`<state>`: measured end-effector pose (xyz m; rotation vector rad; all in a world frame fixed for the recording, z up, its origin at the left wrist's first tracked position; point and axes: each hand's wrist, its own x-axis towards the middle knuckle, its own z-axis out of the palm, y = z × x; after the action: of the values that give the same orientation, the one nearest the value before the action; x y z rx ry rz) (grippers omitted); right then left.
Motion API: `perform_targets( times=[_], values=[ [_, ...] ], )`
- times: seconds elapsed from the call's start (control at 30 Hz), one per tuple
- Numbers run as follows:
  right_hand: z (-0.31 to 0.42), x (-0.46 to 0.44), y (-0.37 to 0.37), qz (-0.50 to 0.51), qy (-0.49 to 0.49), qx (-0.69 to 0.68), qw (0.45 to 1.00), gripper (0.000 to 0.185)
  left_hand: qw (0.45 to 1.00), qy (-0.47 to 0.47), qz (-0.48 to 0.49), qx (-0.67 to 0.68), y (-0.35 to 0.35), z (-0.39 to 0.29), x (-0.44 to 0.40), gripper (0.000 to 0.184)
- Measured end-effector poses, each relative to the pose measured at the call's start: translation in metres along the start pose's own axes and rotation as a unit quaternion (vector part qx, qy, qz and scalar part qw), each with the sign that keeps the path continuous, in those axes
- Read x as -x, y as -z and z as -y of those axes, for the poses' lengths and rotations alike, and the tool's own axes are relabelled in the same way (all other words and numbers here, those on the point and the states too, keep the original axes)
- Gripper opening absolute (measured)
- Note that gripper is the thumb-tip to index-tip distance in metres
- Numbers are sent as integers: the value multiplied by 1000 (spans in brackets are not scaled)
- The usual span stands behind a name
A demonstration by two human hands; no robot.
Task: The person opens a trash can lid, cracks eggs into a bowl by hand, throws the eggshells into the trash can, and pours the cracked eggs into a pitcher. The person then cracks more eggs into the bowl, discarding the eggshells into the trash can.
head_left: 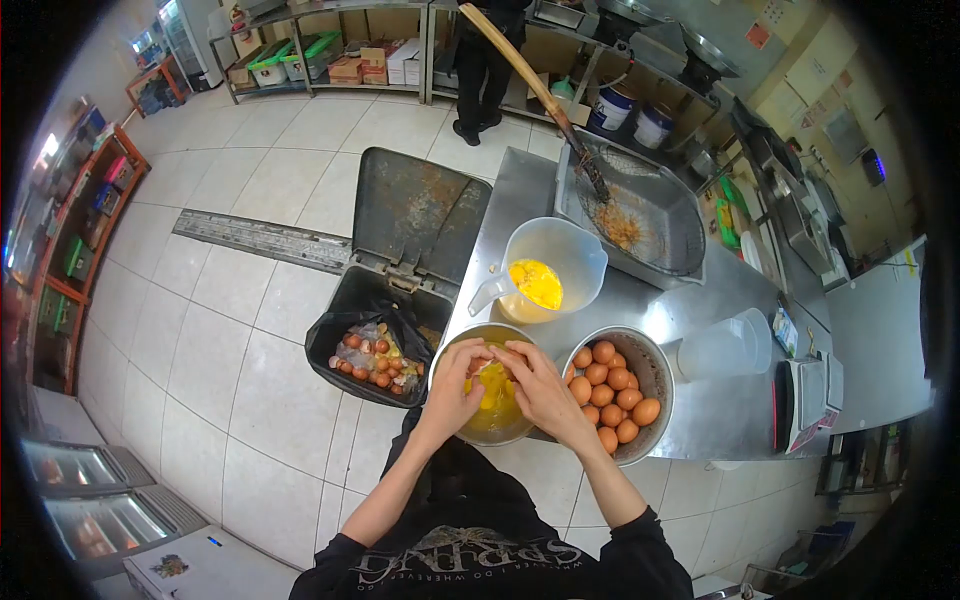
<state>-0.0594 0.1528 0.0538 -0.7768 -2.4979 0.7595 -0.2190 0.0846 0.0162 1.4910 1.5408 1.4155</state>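
Note:
My left hand (460,378) and my right hand (544,392) meet over a round metal bowl (484,437) holding yolks and clear egg white. Between my fingertips is a cracked egg (481,367), mostly covered by the fingers, with yolk showing just below it. To the right of my right hand stands a metal pot (655,381) with several brown eggs (616,393) in it. Just beyond the bowl, a translucent plastic measuring jug (572,250) contains more yolks (537,284).
An open bin (372,295) lined with a black bag holds eggshells on the left. A metal basin (640,265) with a wooden-handled tool (535,80) sits on the steel table (640,320). Another plastic jug (727,345) and a scale (806,400) are on the right. A person (484,65) stands far back.

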Motion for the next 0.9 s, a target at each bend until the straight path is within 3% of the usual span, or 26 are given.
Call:
perform_targets(
  times=[0.1,0.17,0.23,0.3,0.33,0.37,0.4,0.43,0.5,0.57,0.63,0.67,0.9],
  values=[
    [6,0,-2,-44,0,12,999,57,998,-30,26,40,-8,-3,-4,50],
    [16,4,8,-71,-2,2,997,56,999,13,0,41,-17,-24,-6,54],
    [34,5,27,-121,-49,9,991,50,996,64,-65,7,-8,-23,-1,49],
    [-7,30,48,-209,-144,61,965,32,984,111,-128,-54,21,-4,4,43],
    [-32,48,56,-190,-214,27,958,31,981,103,-141,-83,38,19,8,49],
    [-40,58,68,-131,-289,33,948,29,939,209,-78,-261,56,15,8,61],
    [-59,70,66,-52,-242,79,966,30,901,177,-120,-377,56,37,17,68],
    [-82,77,58,24,-190,125,973,32,902,174,-119,-377,58,40,15,68],
    [-94,75,39,55,-182,178,966,33,884,271,-171,-341,61,42,13,69],
    [-95,79,26,88,-177,224,954,34,891,249,-177,-335,67,42,11,63],
    [-91,62,37,199,-236,170,936,37,911,137,-260,-290,72,46,5,54],
    [-96,62,36,203,-226,163,939,39,910,131,-273,-283,73,46,6,42],
    [-105,70,29,203,-247,178,931,41,908,108,-332,-231,73,39,10,34]
  ],
)
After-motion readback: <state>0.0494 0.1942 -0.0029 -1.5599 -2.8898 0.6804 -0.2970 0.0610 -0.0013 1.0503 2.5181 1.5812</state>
